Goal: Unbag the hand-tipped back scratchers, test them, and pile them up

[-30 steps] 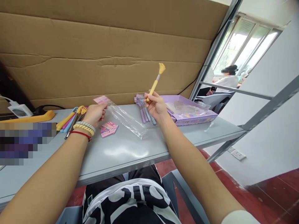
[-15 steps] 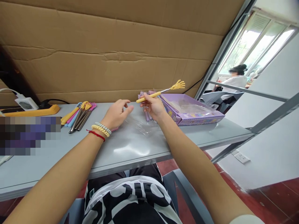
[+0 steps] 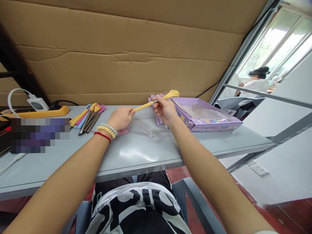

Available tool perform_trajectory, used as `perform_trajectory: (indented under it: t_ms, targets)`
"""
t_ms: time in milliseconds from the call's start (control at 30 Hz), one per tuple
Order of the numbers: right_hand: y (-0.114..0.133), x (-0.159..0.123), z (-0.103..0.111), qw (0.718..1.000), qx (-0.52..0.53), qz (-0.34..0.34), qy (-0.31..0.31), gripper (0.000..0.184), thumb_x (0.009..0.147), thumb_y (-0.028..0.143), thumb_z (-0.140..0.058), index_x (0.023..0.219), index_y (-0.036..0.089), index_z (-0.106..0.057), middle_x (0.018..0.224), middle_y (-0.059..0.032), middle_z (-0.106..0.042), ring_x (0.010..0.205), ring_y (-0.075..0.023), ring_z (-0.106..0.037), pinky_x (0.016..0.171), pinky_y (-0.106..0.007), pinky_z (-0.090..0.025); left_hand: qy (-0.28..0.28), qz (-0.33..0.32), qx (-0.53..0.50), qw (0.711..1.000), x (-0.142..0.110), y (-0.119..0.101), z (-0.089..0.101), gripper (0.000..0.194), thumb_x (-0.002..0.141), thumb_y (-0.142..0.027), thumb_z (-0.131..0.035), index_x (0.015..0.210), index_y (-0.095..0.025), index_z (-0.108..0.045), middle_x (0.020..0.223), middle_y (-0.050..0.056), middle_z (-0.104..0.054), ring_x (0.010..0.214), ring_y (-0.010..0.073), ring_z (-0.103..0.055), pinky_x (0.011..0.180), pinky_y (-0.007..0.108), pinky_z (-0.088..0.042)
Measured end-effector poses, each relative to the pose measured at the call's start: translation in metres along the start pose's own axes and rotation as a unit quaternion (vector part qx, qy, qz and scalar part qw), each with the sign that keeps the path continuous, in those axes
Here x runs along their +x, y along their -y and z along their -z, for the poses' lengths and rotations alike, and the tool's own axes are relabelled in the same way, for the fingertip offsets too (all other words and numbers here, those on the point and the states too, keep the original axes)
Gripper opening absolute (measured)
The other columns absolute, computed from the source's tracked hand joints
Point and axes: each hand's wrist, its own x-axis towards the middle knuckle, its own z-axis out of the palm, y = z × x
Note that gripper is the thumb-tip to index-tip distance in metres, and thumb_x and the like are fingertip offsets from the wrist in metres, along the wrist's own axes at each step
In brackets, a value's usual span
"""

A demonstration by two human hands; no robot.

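A yellow back scratcher (image 3: 144, 106) with a hand-shaped head is held between both hands above the grey table. My left hand (image 3: 122, 118) is closed on the end of its handle. Near the head, my right hand (image 3: 166, 110) pinches the metal rod. Below the hands lies a crumpled clear plastic bag (image 3: 149, 129). Purple-wrapped items (image 3: 158, 117) sit behind my right hand, partly hidden by it. Beside my left wrist is a small pink packet (image 3: 124, 130), partly covered.
A purple open box (image 3: 214, 127) holding clear plastic stands at the right. Several back scratchers (image 3: 90, 120) lie in a pile at left, beside a yellow power strip (image 3: 48, 112). Cardboard (image 3: 136, 74) walls the back; a person (image 3: 258, 85) sits beyond the metal frame.
My left hand has taken hold of the handle's end. My right hand has shifted from the handle to the rod near the head, and less of the rod shows.
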Motion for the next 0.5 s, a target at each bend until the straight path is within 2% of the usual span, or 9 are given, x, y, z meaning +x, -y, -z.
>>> perform_trajectory:
  t_ms: [67,167,333,500]
  targets:
    - [0.004,0.002,0.005,0.999,0.021,-0.004,-0.028,0.024,0.080,0.036,-0.064,0.076,0.013,-0.061,0.048,0.0041,-0.055,0.036,-0.0053,-0.046,0.032,-0.017,-0.028,0.002,0.010,0.000,1.000,0.001,0.008,0.000,0.024,0.082,-0.031,-0.050,0.060,-0.023,-0.053,0.062,0.005,-0.054,0.061,0.0232,-0.051,0.062,0.033,-0.033]
    - [0.004,0.003,0.008,0.999,0.027,-0.008,-0.027,0.019,0.081,0.031,-0.064,0.076,0.013,-0.061,0.049,0.0036,-0.057,0.036,-0.0061,-0.048,0.032,-0.017,-0.030,0.006,-0.008,0.015,1.000,0.000,0.011,0.000,0.024,0.084,-0.031,-0.047,0.063,-0.022,-0.055,0.069,0.007,-0.057,0.068,0.0242,-0.053,0.064,0.033,-0.034]
    - [-0.004,-0.001,0.002,0.999,0.012,-0.019,0.048,0.026,0.073,0.036,-0.071,0.079,0.013,-0.062,0.053,0.0019,-0.060,0.042,-0.0086,-0.054,0.032,-0.018,-0.034,0.006,-0.051,-0.026,0.998,-0.004,-0.009,-0.006,0.024,0.090,-0.034,-0.041,0.080,-0.021,-0.059,0.078,0.006,-0.062,0.075,0.0227,-0.055,0.067,0.032,-0.035]
    - [-0.010,-0.006,-0.007,0.992,-0.019,-0.031,0.124,0.037,0.063,0.042,-0.078,0.080,0.013,-0.064,0.057,0.0015,-0.061,0.045,-0.0091,-0.055,0.034,-0.018,-0.035,0.012,-0.085,-0.039,0.996,-0.008,-0.024,-0.011,0.024,0.091,-0.028,-0.037,0.098,-0.019,-0.058,0.084,0.005,-0.064,0.076,0.0195,-0.057,0.068,0.030,-0.036]
